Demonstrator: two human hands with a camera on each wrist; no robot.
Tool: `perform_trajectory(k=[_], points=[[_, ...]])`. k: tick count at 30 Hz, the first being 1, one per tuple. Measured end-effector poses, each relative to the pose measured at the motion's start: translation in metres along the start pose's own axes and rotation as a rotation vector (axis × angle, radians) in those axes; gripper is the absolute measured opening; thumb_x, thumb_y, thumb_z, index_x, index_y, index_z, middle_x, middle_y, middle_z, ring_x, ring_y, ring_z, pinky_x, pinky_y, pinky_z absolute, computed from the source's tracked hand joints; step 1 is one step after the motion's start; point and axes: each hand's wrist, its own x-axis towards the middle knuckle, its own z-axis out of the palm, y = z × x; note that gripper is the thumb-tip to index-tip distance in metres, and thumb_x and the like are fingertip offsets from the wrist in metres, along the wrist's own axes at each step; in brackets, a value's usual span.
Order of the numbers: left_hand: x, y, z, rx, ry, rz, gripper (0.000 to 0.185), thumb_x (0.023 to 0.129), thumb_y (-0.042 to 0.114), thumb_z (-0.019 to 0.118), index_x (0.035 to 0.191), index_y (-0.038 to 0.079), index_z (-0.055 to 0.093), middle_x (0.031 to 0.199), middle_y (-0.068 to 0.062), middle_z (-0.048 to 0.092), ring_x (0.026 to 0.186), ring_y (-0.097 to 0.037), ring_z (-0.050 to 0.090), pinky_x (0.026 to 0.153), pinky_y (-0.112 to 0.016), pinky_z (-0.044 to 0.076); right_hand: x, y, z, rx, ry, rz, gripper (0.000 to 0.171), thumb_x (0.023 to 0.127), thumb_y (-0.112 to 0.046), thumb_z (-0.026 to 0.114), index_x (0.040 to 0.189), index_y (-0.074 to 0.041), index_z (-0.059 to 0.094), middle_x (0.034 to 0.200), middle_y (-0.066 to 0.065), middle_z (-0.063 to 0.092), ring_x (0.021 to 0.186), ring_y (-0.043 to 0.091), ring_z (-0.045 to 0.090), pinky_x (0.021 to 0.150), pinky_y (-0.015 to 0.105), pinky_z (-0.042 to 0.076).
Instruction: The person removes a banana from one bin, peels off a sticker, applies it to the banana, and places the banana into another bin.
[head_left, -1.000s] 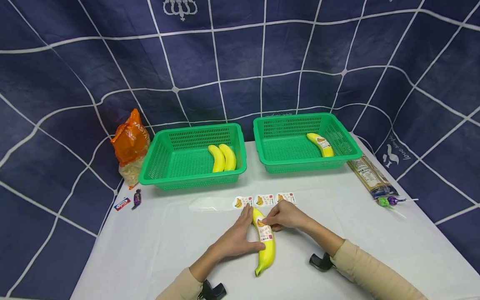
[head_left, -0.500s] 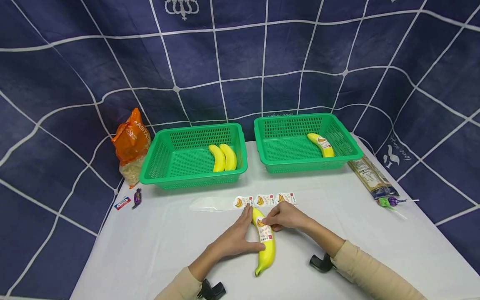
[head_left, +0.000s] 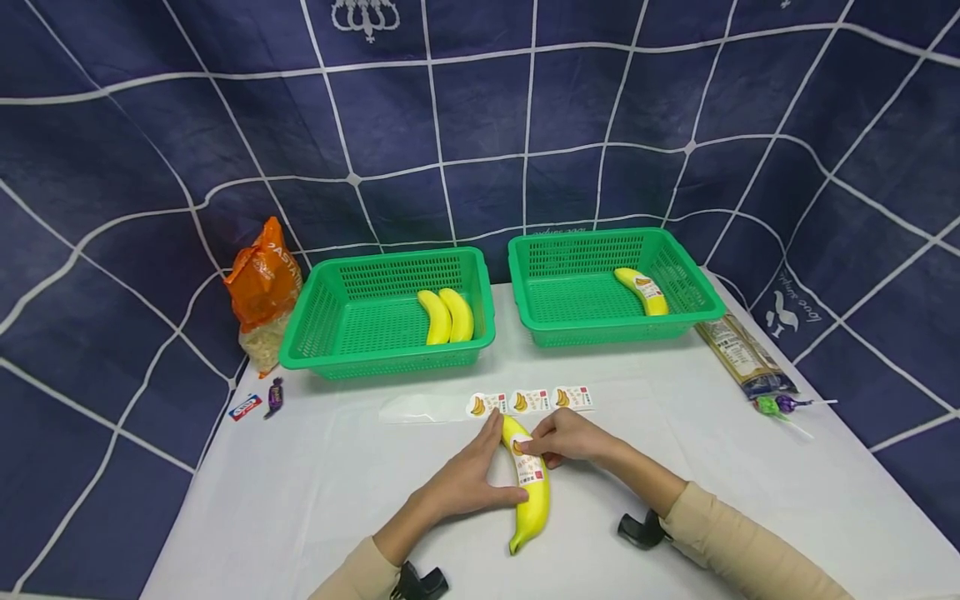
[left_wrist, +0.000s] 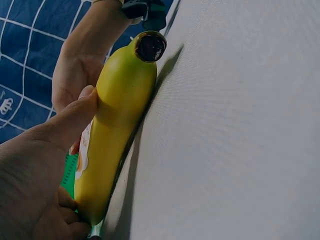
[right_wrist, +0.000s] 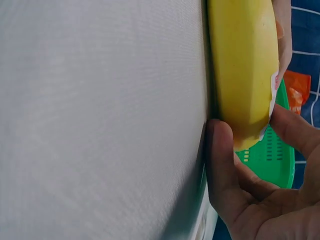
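Barely any change over the last second tbh: the banana [head_left: 536,506] has shifted a hair left on the counter [head_left: 360,492], both hands along with it. Label's [head_left: 529,472] already on the banana, so I'd call this pressing it down, not placing it. Left hand [head_left: 467,481] is clamped on the banana, thumb on one side, fingers up by the far tip. Right hand [head_left: 574,435] pinches too, thumb over the label's top end, a finger low on the banana's side. Skin's smooth and curved, faintly ridged, greenish near the blackened stem end. Label's thin, white and printed. Counter has a fine cloth-like weave; the baskets [head_left: 388,362] behind look like perforated green plastic.
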Motion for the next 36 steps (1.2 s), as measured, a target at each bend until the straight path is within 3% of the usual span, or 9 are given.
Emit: perform_trajectory(k=[17,23,27,32,36], points=[[0.001,-0.002,0.004,-0.023,0.03,-0.027,0.125,0.069,0.079,0.065,0.158,0.013,0.007,0.166,-0.002,0.002,0.151,-0.023,0.017,0.117,-0.048,0.032,-0.001,0.0,0.002,0.03,0.049,0.011,0.03,0.076,-0.031,0.083,0.083,-0.002,0.075,0.068,0.004,0.069,0.054,0.01,0.063,0.056,0.027,0.059],[0.005,-0.003,-0.003,-0.034,0.048,-0.002,0.113,0.077,0.071,0.065,0.157,0.008,0.015,0.165,-0.007,0.012,0.151,-0.025,0.021,0.118,-0.048,0.03,-0.001,0.002,0.001,0.049,0.043,0.014,0.03,0.076,-0.03,0.083,0.082,-0.002,0.075,0.068,0.004,0.07,0.054,0.009,0.063,0.057,0.027,0.059],[0.016,0.001,-0.015,-0.064,0.133,-0.014,0.099,0.083,0.061,0.066,0.155,0.008,0.024,0.161,-0.01,0.027,0.147,-0.03,0.03,0.117,-0.051,0.031,-0.001,0.004,-0.001,0.058,0.028,0.005,0.027,0.078,-0.027,0.081,0.083,-0.001,0.075,0.069,0.004,0.071,0.055,0.009,0.064,0.057,0.027,0.059],[0.042,0.017,-0.033,-0.127,0.233,-0.012,0.082,0.087,0.049,0.067,0.152,0.012,0.032,0.156,-0.011,0.036,0.14,-0.034,0.041,0.112,-0.053,0.038,-0.001,0.005,-0.003,0.069,0.01,-0.002,0.027,0.077,-0.028,0.081,0.083,-0.002,0.076,0.067,0.002,0.07,0.054,0.009,0.063,0.057,0.027,0.059],[0.071,0.031,-0.044,-0.278,0.283,0.013,0.076,0.092,0.041,0.065,0.152,0.01,0.032,0.155,-0.012,0.038,0.139,-0.033,0.043,0.109,-0.048,0.043,-0.001,0.007,-0.004,0.071,0.005,-0.002,0.029,0.076,-0.03,0.082,0.082,-0.003,0.076,0.065,0.002,0.069,0.051,0.009,0.062,0.056,0.028,0.059]])
